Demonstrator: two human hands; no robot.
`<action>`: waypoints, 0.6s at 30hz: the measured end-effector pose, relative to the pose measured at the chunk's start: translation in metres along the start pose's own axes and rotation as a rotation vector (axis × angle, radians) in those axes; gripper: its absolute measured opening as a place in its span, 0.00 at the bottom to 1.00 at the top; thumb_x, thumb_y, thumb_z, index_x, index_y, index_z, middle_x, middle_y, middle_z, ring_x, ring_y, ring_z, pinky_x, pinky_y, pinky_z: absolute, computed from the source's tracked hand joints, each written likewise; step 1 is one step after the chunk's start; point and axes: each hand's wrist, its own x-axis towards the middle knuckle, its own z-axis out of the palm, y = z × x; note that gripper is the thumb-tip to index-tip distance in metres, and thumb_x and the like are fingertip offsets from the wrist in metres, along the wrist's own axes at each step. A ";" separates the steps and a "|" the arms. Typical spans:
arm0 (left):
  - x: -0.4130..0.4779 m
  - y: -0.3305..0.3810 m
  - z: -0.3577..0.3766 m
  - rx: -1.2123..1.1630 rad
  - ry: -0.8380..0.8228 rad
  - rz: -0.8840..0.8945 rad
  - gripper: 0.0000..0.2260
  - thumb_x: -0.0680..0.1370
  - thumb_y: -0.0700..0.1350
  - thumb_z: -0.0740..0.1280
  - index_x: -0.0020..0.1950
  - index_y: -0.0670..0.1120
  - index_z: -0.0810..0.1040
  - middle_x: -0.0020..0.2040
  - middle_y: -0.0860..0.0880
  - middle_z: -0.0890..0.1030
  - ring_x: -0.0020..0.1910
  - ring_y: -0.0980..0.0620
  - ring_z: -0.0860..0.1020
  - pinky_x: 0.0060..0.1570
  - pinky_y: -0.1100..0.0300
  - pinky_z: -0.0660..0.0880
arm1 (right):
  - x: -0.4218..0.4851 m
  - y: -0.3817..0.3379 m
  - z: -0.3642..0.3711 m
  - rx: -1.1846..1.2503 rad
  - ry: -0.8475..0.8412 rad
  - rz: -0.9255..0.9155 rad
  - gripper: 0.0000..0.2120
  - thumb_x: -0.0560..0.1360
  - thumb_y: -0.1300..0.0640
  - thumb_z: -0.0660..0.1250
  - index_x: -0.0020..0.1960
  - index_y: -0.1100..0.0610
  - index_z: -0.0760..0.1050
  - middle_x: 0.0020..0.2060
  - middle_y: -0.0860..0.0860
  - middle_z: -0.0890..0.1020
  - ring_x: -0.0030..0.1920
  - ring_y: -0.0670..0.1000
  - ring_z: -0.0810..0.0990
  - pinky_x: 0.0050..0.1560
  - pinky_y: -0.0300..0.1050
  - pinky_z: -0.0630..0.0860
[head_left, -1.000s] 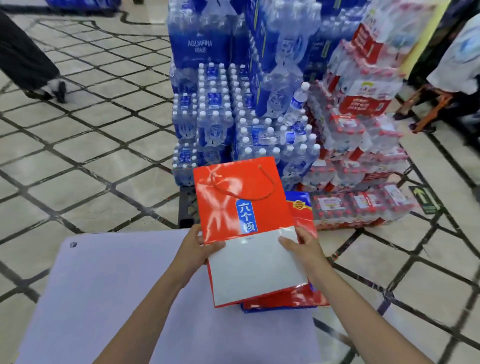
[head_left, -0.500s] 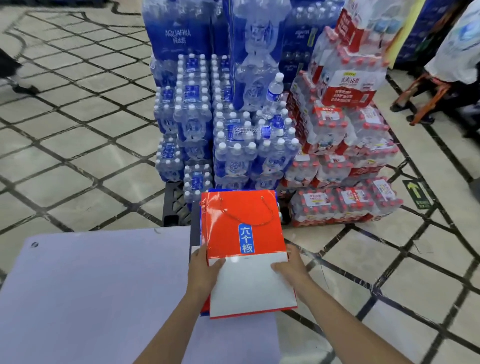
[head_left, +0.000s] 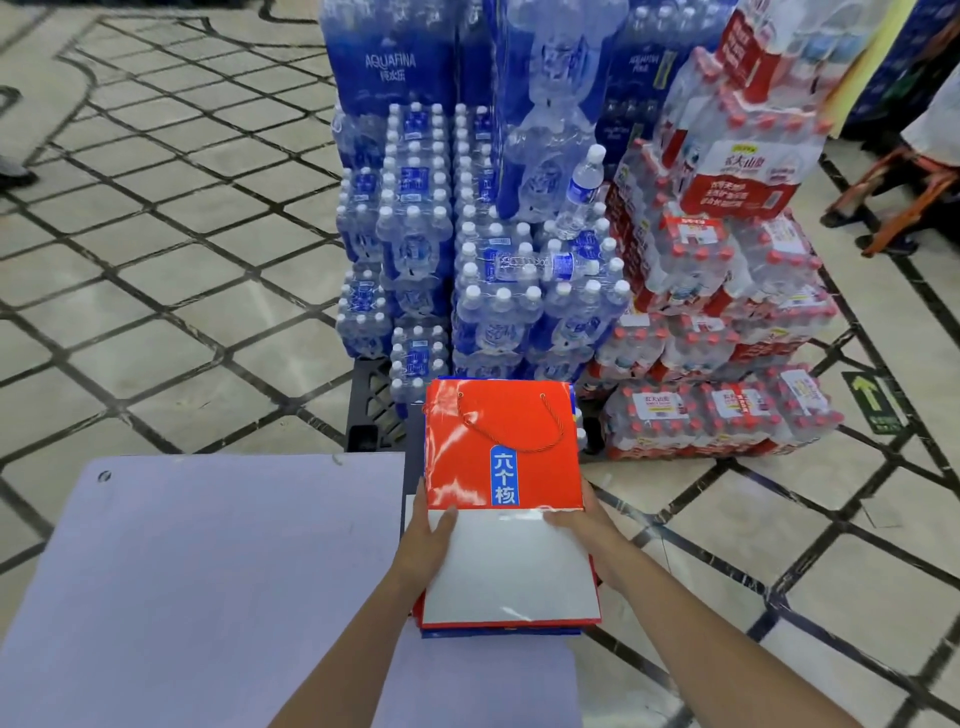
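A flat, folded gift bag of glossy red and white paper (head_left: 506, 561), with a red cord handle and a blue label strip, lies on top of a stack of similar folded bags (head_left: 498, 632), of which only red and blue edges show at the near end. The stack sits at the right side of a pale lilac table top (head_left: 208, 571). Its far end reaches past the table's far edge towards a dark plastic pallet (head_left: 371, 410).

The left hand (head_left: 426, 551) holds the bag's left edge. Its thumb lies on the white panel, and its fingers are tucked under the edge, out of sight. The right hand (head_left: 592, 535) holds the right edge in the same way, with its thumb stretched along the line where red meets white. Its fingers are also hidden beneath the edge. Each hand thus clamps the top bag between thumb and fingers.

On the pallet, beyond the bag, stand shrink-wrapped packs of blue-labelled water bottles (head_left: 415, 249). A single clear bottle (head_left: 579, 195) leans on top of them. To their right are stacked packs of red-capped bottles (head_left: 717, 322). The beige tiled floor (head_left: 156, 260) has dark grout lines, and a green arrow sticker (head_left: 872, 402) lies on it at the far right.
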 end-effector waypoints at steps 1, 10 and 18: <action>0.000 0.000 0.000 0.004 0.006 -0.010 0.30 0.81 0.57 0.60 0.77 0.60 0.46 0.66 0.56 0.70 0.58 0.52 0.74 0.59 0.53 0.73 | 0.001 0.001 0.000 -0.012 -0.003 0.003 0.25 0.74 0.70 0.69 0.62 0.45 0.71 0.56 0.52 0.82 0.56 0.54 0.82 0.49 0.48 0.80; 0.016 -0.033 -0.010 -0.094 -0.017 -0.066 0.37 0.70 0.71 0.65 0.73 0.71 0.49 0.65 0.55 0.76 0.59 0.49 0.79 0.58 0.42 0.77 | 0.010 0.018 0.002 0.001 0.001 0.016 0.33 0.73 0.65 0.71 0.72 0.42 0.65 0.59 0.50 0.82 0.55 0.51 0.83 0.46 0.46 0.81; 0.009 -0.027 -0.013 -0.174 -0.008 -0.030 0.33 0.72 0.65 0.67 0.74 0.65 0.57 0.63 0.54 0.78 0.55 0.50 0.82 0.53 0.45 0.80 | 0.011 0.019 0.010 -0.060 0.031 0.070 0.34 0.74 0.60 0.70 0.72 0.38 0.60 0.59 0.47 0.81 0.57 0.51 0.82 0.50 0.50 0.81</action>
